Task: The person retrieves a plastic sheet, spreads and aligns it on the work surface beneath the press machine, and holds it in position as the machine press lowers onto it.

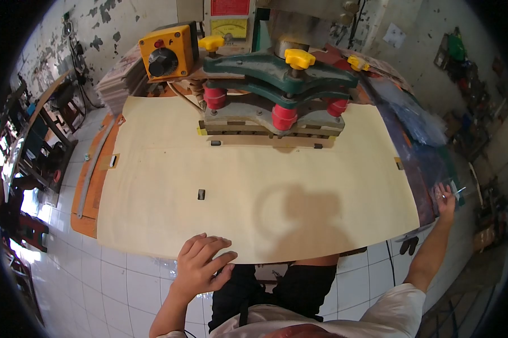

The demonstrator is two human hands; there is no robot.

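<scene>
My left hand (206, 265) is at the front edge of a large cream sheet (152, 214), left of the middle, its fingers apart and slightly curled with nothing in them. My right hand (445, 198) reaches far to the right, beside dark and clear plastic sheets (420, 169), its fingers round a thin, light, stick-like thing that is too small to name. Over the sheet's back part stands a green press head (276, 79) with red mounts and yellow knobs. Small black blocks (201, 195) lie on the sheet.
A yellow control box (165, 53) with a black dial stands at the back left, by a stack of boards (121, 81). A metal ruler (93, 172) lies on the wooden table's left edge (85, 222). A dark stool (34, 231) stands on the tiled floor at left.
</scene>
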